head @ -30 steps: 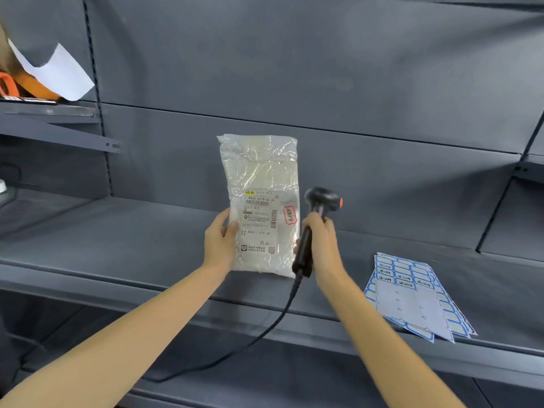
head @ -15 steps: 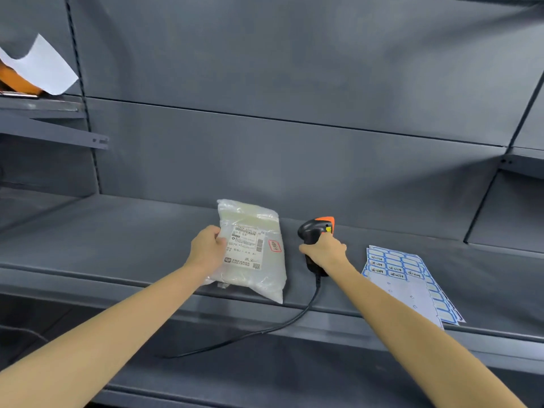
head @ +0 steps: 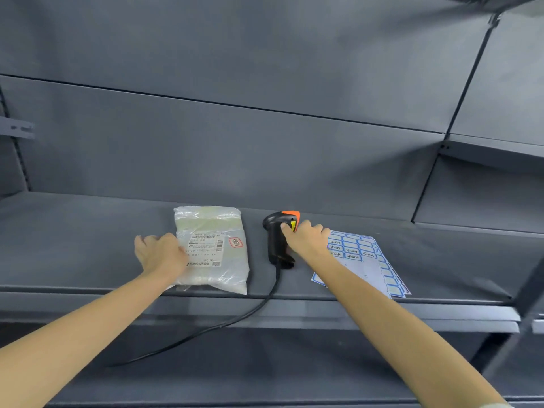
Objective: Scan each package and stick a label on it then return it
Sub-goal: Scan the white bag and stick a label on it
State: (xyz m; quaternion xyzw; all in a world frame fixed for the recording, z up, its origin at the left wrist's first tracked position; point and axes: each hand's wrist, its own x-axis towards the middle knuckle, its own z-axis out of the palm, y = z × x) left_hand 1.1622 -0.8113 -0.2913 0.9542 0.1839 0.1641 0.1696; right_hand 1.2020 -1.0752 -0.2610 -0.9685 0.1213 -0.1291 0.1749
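A clear plastic package [head: 216,275] with a white shipping slip and a small red-bordered label [head: 236,242] lies flat on the grey shelf [head: 88,248]. My left hand [head: 160,254] rests on the package's left edge with loose fingers. To its right the black barcode scanner [head: 275,242], with an orange tip, lies on the shelf. Its cable [head: 235,319] hangs over the front edge. My right hand [head: 307,240] touches the scanner's head with its fingertips and is not wrapped round the handle. A stack of blue-bordered label sheets [head: 365,260] lies just right of that hand.
The shelf's front edge [head: 382,304] runs just below the package and the sheets. A grey back panel [head: 265,160] rises behind. An upright post [head: 530,295] and a neighbouring shelf bay stand at the right. A lower shelf [head: 265,372] sits underneath.
The package came down from upright in the air to flat on the shelf. The scanner was lowered onto the shelf, and my right hand loosened from its handle.
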